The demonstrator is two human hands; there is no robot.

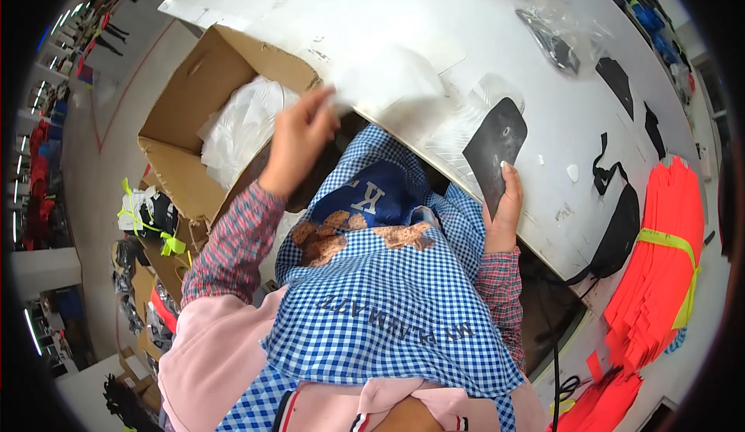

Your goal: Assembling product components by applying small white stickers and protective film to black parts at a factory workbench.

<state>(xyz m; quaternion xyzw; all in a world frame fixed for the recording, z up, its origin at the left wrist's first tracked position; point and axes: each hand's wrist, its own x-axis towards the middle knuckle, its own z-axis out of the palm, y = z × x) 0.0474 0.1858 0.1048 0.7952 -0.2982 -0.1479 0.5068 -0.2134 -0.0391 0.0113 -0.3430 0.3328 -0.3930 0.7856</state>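
Note:
My left hand [305, 135] is raised beside the table edge, its fingers pinched at the corner of a thin, translucent white plastic sheet [400, 79]. Motion blurs the sheet, so its outline is unclear. A flat dark grey piece [498, 141] with a rounded end and a small pale mark stands tilted over the table's near edge. Its lower end is gripped in my right hand [506, 207], thumb on the face. Clear ribbed plastic [452, 133] lies on the table behind and left of that piece.
An open cardboard box [182, 94] with crumpled clear plastic [247, 125] stands at left. On the white table [372, 5] are a bagged dark item [549, 40], black straps and pieces [615, 85], a black pouch [618, 230] and a bundled stack of neon-red fabric [656, 253].

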